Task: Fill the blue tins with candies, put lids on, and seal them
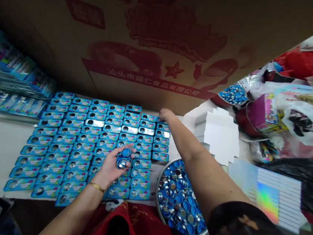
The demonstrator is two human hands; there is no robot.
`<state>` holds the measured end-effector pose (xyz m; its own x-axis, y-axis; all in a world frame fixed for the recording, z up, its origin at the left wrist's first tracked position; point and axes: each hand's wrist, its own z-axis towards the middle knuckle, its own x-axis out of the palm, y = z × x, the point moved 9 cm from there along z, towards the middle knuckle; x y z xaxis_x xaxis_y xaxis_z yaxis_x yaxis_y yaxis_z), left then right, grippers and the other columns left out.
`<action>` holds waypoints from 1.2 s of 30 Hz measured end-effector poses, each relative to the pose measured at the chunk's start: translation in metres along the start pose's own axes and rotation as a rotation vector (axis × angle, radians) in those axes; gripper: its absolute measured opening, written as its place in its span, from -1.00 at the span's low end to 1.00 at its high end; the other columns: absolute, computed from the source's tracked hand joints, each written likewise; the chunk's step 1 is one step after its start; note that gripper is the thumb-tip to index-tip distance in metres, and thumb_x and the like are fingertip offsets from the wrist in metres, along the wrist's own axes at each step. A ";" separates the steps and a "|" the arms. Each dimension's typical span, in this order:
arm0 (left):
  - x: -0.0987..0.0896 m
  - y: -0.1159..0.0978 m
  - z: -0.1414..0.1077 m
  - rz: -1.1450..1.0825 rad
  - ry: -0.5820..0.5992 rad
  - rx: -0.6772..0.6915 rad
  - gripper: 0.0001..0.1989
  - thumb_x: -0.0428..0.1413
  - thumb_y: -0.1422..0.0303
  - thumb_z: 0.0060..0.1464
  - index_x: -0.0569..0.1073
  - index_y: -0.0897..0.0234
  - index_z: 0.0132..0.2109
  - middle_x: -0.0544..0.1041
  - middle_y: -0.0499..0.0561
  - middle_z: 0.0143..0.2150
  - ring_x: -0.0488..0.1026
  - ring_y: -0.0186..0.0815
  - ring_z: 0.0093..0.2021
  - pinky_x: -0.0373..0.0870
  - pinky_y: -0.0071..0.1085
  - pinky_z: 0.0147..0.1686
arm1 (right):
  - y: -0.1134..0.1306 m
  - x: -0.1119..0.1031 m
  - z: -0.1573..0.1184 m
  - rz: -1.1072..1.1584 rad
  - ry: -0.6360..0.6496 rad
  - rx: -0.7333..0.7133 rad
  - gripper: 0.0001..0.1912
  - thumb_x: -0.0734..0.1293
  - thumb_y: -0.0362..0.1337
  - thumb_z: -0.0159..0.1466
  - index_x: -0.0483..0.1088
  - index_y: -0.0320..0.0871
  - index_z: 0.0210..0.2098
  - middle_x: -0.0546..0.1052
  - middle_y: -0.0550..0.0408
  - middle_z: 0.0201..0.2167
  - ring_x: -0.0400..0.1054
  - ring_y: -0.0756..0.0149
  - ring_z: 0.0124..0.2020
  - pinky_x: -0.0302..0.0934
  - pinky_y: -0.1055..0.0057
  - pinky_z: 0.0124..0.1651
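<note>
My left hand, palm up, cups several small round caps, blue on one face and silver on the other. It is above the rows of flat blue packs, each with a round dark or silver spot at its left end. My right hand reaches to the far end of the rightmost column, close to the cardboard wall. Its fingers are curled down at a pack there; what they pinch, if anything, is hidden. A metal bowl full of the same caps stands beneath my right forearm.
A big printed cardboard box walls off the back. Stacked blue packages stand at the left. White card pieces and shiny holographic sheets lie on the right. Beyond them are another bowl of caps and plastic bags.
</note>
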<state>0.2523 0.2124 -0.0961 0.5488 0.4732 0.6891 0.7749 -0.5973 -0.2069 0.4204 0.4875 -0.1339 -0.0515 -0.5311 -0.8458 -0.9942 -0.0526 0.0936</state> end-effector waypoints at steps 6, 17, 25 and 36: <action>0.005 -0.011 -0.002 0.043 0.030 0.035 -0.67 0.01 0.42 0.02 0.39 0.41 -0.04 0.48 0.20 -0.18 0.42 -0.35 -0.40 0.26 -0.55 -0.65 | 0.009 -0.012 -0.049 0.011 -0.112 -0.014 -0.59 0.40 -0.36 0.02 0.41 -0.18 -0.10 0.44 -0.09 -0.13 0.34 0.18 -0.14 0.19 0.37 -0.15; -0.006 0.000 0.016 0.069 -0.074 0.023 -0.90 0.00 0.44 0.03 0.40 0.36 -0.34 0.44 0.00 -0.54 0.37 -0.38 -0.61 0.25 -0.51 -0.72 | 0.134 0.034 -0.214 0.575 0.027 -0.863 -0.85 0.37 -0.31 0.10 0.49 -0.18 -0.30 0.44 0.12 -0.42 0.30 0.40 -0.37 0.14 0.48 -0.28; -0.001 0.004 0.019 0.127 -0.027 0.039 -0.86 0.08 0.53 -0.06 0.45 0.40 -0.27 0.46 0.00 -0.51 0.37 -0.43 -0.59 0.25 -0.57 -0.72 | 0.109 0.035 -0.219 0.728 -0.086 -0.718 -0.89 0.33 -0.26 0.14 0.48 -0.16 -0.39 0.48 0.09 -0.39 0.33 0.36 -0.30 0.17 0.44 -0.22; -0.006 0.008 0.028 0.171 -0.074 0.060 -0.74 0.09 0.55 -0.08 0.44 0.42 -0.16 0.50 0.12 -0.32 0.43 -0.40 -0.49 0.29 -0.58 -0.66 | 0.035 0.064 -0.173 1.200 -0.069 -0.228 -0.79 0.29 -0.34 -0.01 0.35 -0.15 -0.33 0.40 0.23 -0.47 0.24 0.51 -0.62 0.21 0.50 -0.51</action>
<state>0.2643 0.2230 -0.1212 0.6939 0.4160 0.5878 0.6846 -0.6342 -0.3593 0.3981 0.3052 -0.0941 -0.9362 -0.2991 -0.1846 -0.2734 0.2895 0.9173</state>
